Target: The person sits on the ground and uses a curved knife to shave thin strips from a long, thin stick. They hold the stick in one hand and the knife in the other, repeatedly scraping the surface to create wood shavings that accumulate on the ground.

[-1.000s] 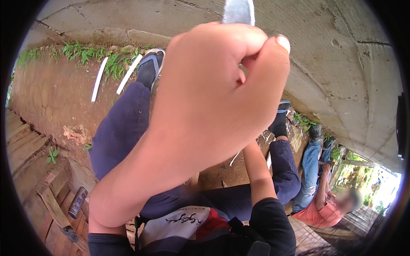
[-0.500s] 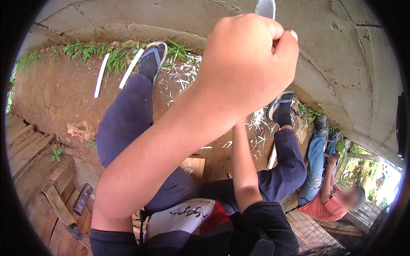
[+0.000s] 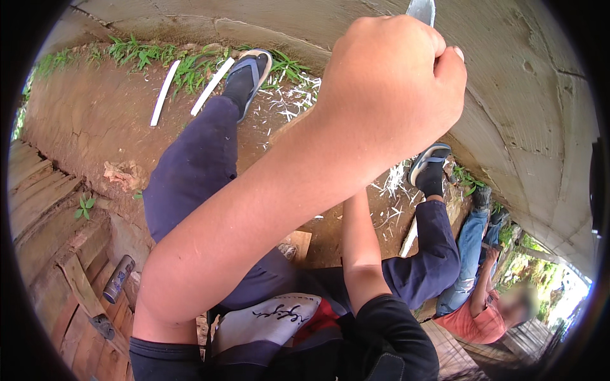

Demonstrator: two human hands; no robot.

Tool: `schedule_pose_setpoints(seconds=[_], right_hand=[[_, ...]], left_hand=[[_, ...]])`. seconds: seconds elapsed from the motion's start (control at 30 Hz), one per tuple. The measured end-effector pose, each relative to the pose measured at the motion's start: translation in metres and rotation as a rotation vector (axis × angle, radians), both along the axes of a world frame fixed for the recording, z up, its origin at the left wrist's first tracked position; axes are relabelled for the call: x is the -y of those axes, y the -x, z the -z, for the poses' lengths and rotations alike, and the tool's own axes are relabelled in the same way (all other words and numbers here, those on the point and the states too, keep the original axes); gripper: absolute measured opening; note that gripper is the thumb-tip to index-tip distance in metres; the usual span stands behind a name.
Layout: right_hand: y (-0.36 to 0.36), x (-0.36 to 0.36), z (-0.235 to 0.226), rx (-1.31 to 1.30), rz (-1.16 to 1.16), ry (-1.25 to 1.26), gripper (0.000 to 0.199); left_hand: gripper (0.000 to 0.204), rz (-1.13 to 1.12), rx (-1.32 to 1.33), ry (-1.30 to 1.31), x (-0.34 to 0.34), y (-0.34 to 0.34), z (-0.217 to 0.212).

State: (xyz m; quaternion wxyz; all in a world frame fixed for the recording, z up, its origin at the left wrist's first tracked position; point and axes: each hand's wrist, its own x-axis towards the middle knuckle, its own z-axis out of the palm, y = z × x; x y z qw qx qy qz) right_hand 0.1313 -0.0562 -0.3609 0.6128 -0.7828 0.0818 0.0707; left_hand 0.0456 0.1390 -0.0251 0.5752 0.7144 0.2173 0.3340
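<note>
My left hand (image 3: 397, 79) is raised close to the camera, clenched in a fist around the handle of a tool. A grey metal blade (image 3: 420, 10) sticks up out of the fist at the top edge. My right forearm (image 3: 361, 244) reaches down between my legs, and its hand is hidden behind my left forearm. I sit with legs in dark blue trousers (image 3: 197, 165) stretched over bare earth, with a grey sandal (image 3: 250, 71) on one foot and another sandal (image 3: 430, 166) on the other.
Two white sticks (image 3: 164, 92) (image 3: 213, 85) lie on the dirt by the grass. White shavings (image 3: 293, 96) litter the ground. A can (image 3: 119, 278) lies on wooden planks at left. A concrete wall (image 3: 527, 101) curves at right. Another person (image 3: 481, 314) sits lower right.
My left fist with the blade has moved right and up in the view, uncovering more of my legs, the sandals and the shavings on the ground.
</note>
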Motion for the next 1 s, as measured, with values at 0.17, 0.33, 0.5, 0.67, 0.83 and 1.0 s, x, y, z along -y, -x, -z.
schedule_pose_setpoints(seconds=[0.17,0.33,0.5,0.67,0.83,1.0], right_hand=[[-0.003,-0.002,0.014,-0.142,0.070,-0.112,0.020],[-0.001,0.000,0.020,-0.186,0.096,-0.133,0.019],[0.000,0.000,0.020,-0.200,0.102,-0.140,0.019],[0.003,0.000,0.025,-0.206,0.098,-0.140,0.018],[0.002,0.001,0.031,-0.214,0.102,-0.140,0.017],[0.002,-0.001,0.034,-0.227,0.109,-0.147,0.017]], left_hand=[[0.033,-0.068,-0.010,-0.008,0.001,-0.004,0.001],[0.032,-0.024,-0.041,-0.004,0.011,-0.009,0.000],[0.031,-0.036,-0.023,0.019,0.017,-0.010,0.001],[0.030,-0.020,-0.004,-0.044,0.022,-0.012,0.007],[0.030,-0.001,-0.105,-0.107,0.023,-0.008,0.002],[0.029,-0.057,-0.199,-0.097,0.026,-0.003,-0.011]])
